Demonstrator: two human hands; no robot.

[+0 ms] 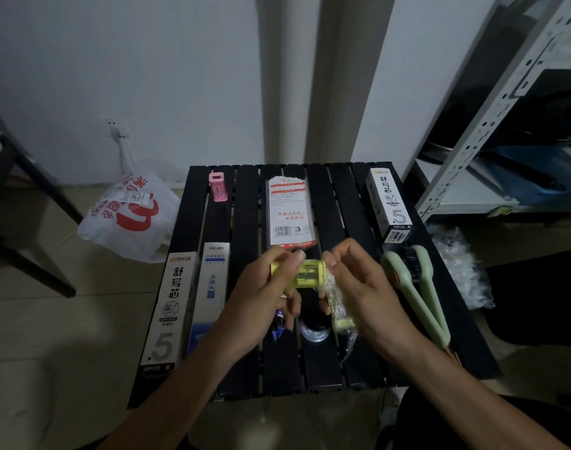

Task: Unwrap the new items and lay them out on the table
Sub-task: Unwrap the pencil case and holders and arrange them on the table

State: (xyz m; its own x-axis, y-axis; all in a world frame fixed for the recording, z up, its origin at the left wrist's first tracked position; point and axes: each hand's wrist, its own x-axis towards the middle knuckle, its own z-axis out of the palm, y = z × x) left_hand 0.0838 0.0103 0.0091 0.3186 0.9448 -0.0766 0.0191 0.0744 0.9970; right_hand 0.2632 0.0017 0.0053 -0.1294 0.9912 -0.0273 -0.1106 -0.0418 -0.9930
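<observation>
Above the black slatted table point(245, 203) my left hand point(261, 297) grips a translucent yellow pencil sharpener point(305, 272) by its left end. My right hand point(362, 284) pinches the sharpener's right end and holds a crumpled clear plastic wrapper point(337, 303), which hangs below with another yellow piece point(344, 323) inside it. Beneath my hands lie blue pen refills point(277, 329) and a dark round lidded container point(315, 328), both partly hidden.
On the table lie a pink sharpener point(218, 186), a flat printed packet point(289, 212), a refill box point(389, 204) at the right, two refill boxes point(172, 306) at the left and green-handled brushes point(420, 287). A white shopping bag point(128, 216) lies on the floor left; a metal shelf point(492, 118) stands right.
</observation>
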